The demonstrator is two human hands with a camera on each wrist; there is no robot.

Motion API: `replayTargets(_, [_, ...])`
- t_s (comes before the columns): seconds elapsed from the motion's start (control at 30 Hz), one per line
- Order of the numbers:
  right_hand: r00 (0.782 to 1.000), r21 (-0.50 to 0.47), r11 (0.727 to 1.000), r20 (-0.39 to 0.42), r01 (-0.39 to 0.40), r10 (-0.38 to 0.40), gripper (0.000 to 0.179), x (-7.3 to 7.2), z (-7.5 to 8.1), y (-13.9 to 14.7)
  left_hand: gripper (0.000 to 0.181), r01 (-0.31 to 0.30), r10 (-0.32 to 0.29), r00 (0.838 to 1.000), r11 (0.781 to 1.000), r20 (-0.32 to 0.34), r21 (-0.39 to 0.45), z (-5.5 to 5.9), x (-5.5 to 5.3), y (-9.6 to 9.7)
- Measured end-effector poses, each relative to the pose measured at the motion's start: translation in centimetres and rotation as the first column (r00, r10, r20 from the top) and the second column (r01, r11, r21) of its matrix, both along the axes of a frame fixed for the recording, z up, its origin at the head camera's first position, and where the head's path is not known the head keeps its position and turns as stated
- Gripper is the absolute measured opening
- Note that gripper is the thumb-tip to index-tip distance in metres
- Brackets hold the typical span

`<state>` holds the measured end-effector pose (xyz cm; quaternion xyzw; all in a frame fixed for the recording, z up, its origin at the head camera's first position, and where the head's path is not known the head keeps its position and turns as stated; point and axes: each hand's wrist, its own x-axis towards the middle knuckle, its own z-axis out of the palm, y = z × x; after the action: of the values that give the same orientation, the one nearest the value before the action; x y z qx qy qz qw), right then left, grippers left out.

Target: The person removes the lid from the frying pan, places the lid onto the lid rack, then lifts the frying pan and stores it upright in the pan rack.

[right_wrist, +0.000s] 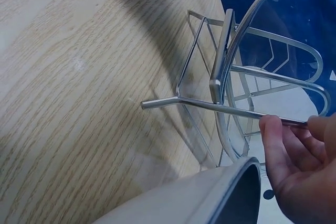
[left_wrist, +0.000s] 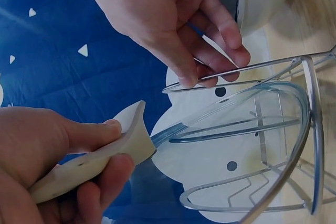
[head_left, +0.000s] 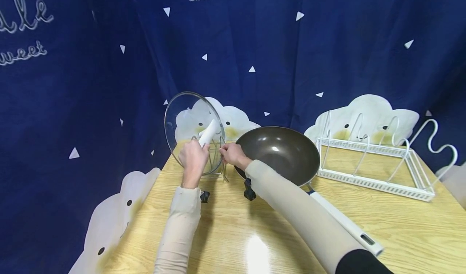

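Observation:
A round glass lid (head_left: 181,122) with a metal rim stands on edge in a small metal wire rack (left_wrist: 310,129) at the table's far left. My left hand (head_left: 194,157) grips the lid's white handle (head_left: 207,133), thumb on one side and fingers on the other. With thumb and fingertips my right hand (head_left: 234,154) pinches an upright wire of that rack, seen closely in the right wrist view, where the lid's lower rim sits between the wires. Just right of the right hand lies a dark-lined wok (head_left: 280,148), its long white handle (head_left: 346,221) pointing toward the front right.
A larger white rack (head_left: 371,189) with wavy dividers stands on the right of the wooden table (head_left: 225,233). The wok's near side is partly behind my right sleeve. A blue curtain (head_left: 255,43) with cloud shapes hangs behind the table.

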<state>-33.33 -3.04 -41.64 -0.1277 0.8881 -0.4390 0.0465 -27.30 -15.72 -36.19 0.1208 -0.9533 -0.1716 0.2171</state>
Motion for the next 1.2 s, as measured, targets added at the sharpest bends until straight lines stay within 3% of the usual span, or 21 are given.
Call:
replayTargets(0.23, [1.000, -0.009, 1.000, 0.013, -0.002, 0.002, 0.025, -0.1, 0.3, 0.1, 0.039, 0.008, -0.008, 1.000, 1.000, 0.004, 0.012, 0.5, -0.3, 0.1])
replayTargets(0.77, [1.000, 0.016, 1.000, -0.002, -0.019, 0.019, 0.027, 0.0, -0.2, -0.1, 0.040, 0.014, -0.014, 0.996, 1.000, 0.093, -0.007, 0.9, 0.2, 0.1])
replayTargets(1.2, [0.997, 0.063, 0.998, -0.071, -0.011, 0.016, 0.031, 0.0, -0.7, -0.2, 0.040, 0.034, -0.034, 0.997, 0.999, 0.070, -0.003, 0.9, 0.5, 0.0])
